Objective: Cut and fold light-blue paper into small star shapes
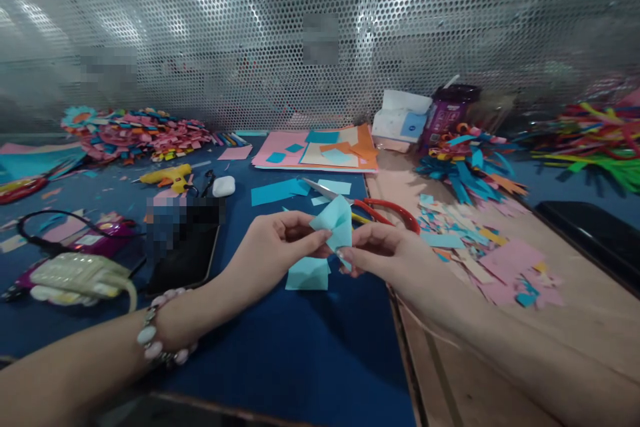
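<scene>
Evidently fine fingertip work: a bent pale turquoise paper (341,221) is held above the blue table surface (300,360), between both hands. Left hand (277,243) closed in a pinch on its left side, thumb in front; right hand (395,250) pinching the lower right edge. Whether the two layers' edges line up — cannot tell. For a clean bend, I'd judge, steady one side lightly and press from the fold outward; a hard squeeze could crumple it. Scissors (374,202) lie open just behind — best kept clear of the knuckles.
</scene>
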